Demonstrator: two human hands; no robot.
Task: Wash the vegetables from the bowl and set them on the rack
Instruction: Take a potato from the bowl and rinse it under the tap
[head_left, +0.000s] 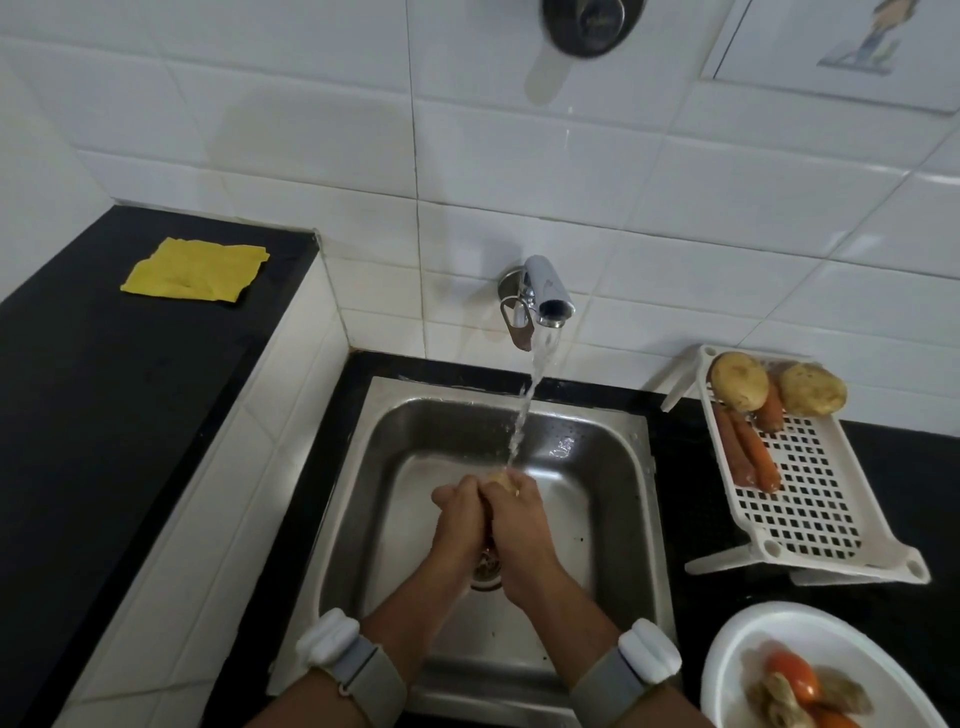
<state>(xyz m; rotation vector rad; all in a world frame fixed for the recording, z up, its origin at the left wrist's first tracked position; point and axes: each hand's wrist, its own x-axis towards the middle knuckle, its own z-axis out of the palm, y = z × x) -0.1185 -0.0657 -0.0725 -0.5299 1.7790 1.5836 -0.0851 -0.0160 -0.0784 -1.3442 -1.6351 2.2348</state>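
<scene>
A pale vegetable, mostly hidden, is clasped between left hand and right hand, both grips curled round it, under the tap stream over the sink. Potatoes and carrots are seen on the rack; the bowl sits on the surface near it.

- black counter wraps round the steel sink
- yellow cloth on its left part
- white rack and white bowl on the right

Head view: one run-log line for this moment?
stage: washing | both hands, left hand and right hand, hold pale vegetable under tap stream | white perforated rack: potatoes, carrots | white bowl: more left
</scene>
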